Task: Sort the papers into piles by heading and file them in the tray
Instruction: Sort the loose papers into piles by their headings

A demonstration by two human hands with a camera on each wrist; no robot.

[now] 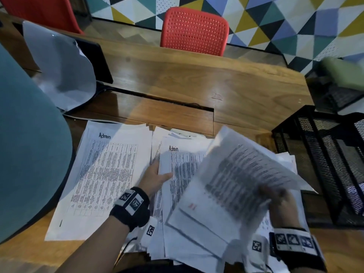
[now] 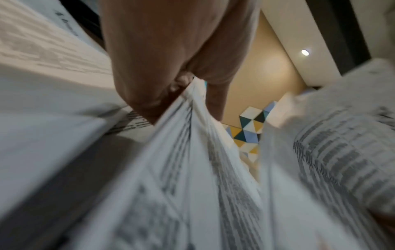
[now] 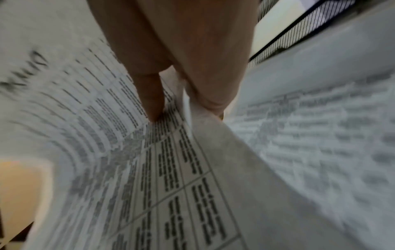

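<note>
Printed sheets cover the near part of the wooden desk [image 1: 197,79]. A sheet headed "Admin" [image 1: 102,174] lies flat at the left. In the middle my left hand [image 1: 157,177] pinches the left edge of another "Admin" sheet [image 1: 183,166], thumb on top; the left wrist view shows that paper edge [image 2: 192,118] caught between thumb and fingers. My right hand [image 1: 275,196] holds a blurred, lifted sheet [image 1: 236,184] above the loose heap; in the right wrist view thumb and fingers [image 3: 149,94] pinch this curved page [image 3: 171,169]. The black mesh tray [image 1: 323,158] stands at the right.
A red chair [image 1: 195,31] stands behind the desk and another at the far left. A black monitor draped with paper [image 1: 65,64] sits at the back left. A blue rounded chair back [image 1: 29,144] fills the left edge. A cable slot [image 1: 157,103] crosses the desk.
</note>
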